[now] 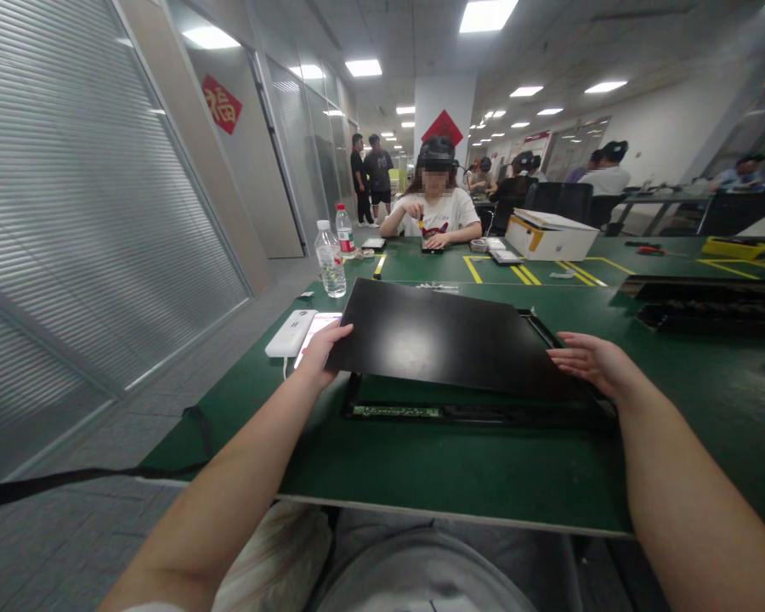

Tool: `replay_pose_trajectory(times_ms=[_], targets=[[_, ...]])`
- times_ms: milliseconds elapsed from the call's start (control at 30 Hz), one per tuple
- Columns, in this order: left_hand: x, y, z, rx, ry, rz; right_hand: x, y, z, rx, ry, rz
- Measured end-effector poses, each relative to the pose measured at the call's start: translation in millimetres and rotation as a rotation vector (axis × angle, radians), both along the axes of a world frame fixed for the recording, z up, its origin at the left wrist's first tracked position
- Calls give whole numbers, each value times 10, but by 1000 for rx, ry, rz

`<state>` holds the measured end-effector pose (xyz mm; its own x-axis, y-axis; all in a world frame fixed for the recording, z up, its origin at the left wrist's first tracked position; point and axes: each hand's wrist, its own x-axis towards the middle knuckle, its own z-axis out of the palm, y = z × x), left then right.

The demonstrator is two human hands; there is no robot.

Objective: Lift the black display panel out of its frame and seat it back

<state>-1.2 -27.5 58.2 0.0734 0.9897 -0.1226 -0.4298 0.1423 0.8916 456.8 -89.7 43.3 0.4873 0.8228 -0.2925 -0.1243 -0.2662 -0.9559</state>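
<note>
A thin, glossy black screen panel [439, 336] is tilted above a black frame [510, 415], its left side raised higher. My left hand [322, 353] grips the panel's left edge, thumb on top and fingers underneath. At the panel's right edge is my right hand [590, 361], its fingers stretched out with the tips against or very near the edge; exact contact is unclear. Along the frame's near side runs a green circuit board strip [395, 411]. The panel hides most of the frame's far side.
On the green table [459, 476], a white power bank [290, 333] and a lit phone [315, 327] lie left. Water bottles [330, 263] stand behind them. A person [437, 200] works opposite, near a white box [552, 236]. Long black parts [707, 302] lie right.
</note>
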Motion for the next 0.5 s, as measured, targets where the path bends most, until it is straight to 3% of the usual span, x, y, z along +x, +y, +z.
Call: replay_pose_trajectory(times_ms=[300,500], targets=[[74,-16,-163,-21,48,-31,-73,-33,37,13,-184,-166],[105,-5,-252,-16,77,-74,13,17,-73,15,-256,-204]])
